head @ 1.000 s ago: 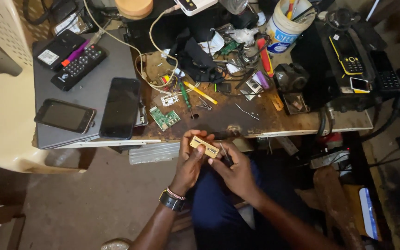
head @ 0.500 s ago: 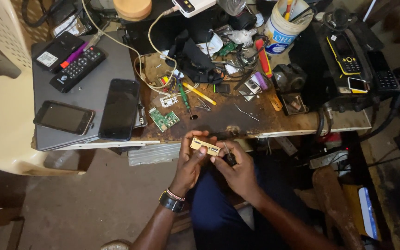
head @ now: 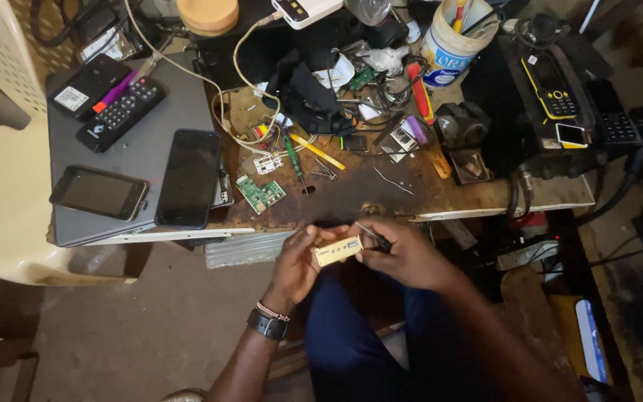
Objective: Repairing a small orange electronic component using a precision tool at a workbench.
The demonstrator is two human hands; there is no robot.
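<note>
The person sits at a messy desk (head: 381, 195) and holds a small yellow box (head: 338, 250) out in front, just past the desk's near edge and above the lap. The left hand (head: 297, 266) pinches one end of the box. The right hand (head: 409, 257) is closed on the other end and also grips a thin dark tool (head: 375, 237), likely tweezers or a small driver. The two hands sit close together, so the little box stays steady while the tool tip touches it.

On the desk, a green circuit board (head: 260, 193) and a green-handled screwdriver (head: 293, 161) lie close by, easy to grab. Two dark phones (head: 143, 186) rest flat on a grey laptop (head: 132, 134) off to the left, out of the way. A white tub (head: 448, 50) at the back stands upright and holds more tools.
</note>
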